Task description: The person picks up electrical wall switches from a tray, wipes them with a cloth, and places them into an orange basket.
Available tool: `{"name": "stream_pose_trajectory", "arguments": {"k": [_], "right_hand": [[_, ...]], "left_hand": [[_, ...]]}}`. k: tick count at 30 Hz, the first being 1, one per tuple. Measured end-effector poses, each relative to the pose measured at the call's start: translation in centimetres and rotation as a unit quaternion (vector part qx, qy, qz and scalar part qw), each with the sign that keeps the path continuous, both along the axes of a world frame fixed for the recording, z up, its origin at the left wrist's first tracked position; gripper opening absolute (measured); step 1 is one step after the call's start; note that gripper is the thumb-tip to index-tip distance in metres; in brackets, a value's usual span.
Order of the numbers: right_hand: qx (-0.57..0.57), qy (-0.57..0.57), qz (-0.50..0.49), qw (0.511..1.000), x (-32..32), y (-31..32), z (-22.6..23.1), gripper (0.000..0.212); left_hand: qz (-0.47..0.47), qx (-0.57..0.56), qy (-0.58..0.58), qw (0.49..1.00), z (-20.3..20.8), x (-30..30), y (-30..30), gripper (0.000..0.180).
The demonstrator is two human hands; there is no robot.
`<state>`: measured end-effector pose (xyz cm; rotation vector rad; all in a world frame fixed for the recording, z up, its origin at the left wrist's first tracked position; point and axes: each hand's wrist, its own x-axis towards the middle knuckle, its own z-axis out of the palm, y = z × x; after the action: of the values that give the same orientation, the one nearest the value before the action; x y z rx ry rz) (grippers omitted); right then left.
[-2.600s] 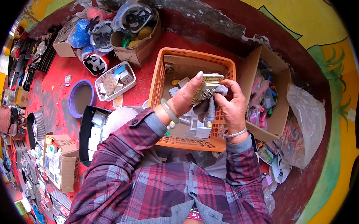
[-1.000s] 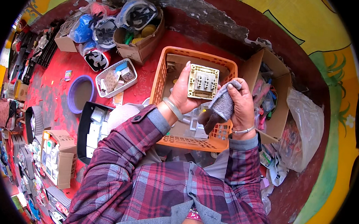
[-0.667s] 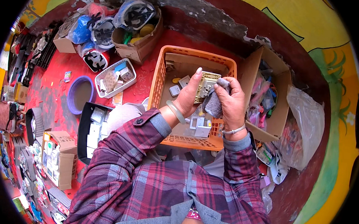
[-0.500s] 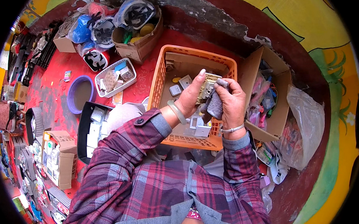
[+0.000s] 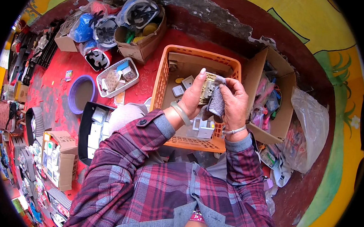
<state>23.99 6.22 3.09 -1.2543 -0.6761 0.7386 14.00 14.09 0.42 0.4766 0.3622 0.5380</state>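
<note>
My left hand grips a cream plastic electrical fitting, which looks like a wall switch seen from its back, thumb along its edge. A grey cloth is pinched in my right hand and lies against the fitting's right side. Both hands are above an orange plastic basket. Inside the basket, a few white switch-like pieces lie beyond my left hand, and a white boxy piece sits below the hands.
To the right stands an open cardboard box of mixed goods beside a clear plastic bag. Leftward are a white basket, a purple basin and a black tray with white boxes. Bagged helmets lie at the back.
The cloth has shifted slightly down and right along the fitting, with my right fingers. More of the fitting's back shows. My left hand has barely moved.
</note>
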Motion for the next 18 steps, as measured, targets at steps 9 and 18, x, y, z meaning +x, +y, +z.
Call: {"name": "stream_pose_trajectory", "arguments": {"k": [9, 18], "right_hand": [[-0.025, -0.137, -0.053, 0.989, -0.5, -0.1, -0.6, 0.011], [-0.031, -0.109, -0.007, 0.994, -1.6, 0.0, -0.8, 0.013]], "left_hand": [[0.054, 0.024, 0.01, 0.998, 0.4, 0.0, -0.7, 0.047], [0.104, 0.023, -0.003, 0.994, 0.3, -0.3, -0.5, 0.051]]}}
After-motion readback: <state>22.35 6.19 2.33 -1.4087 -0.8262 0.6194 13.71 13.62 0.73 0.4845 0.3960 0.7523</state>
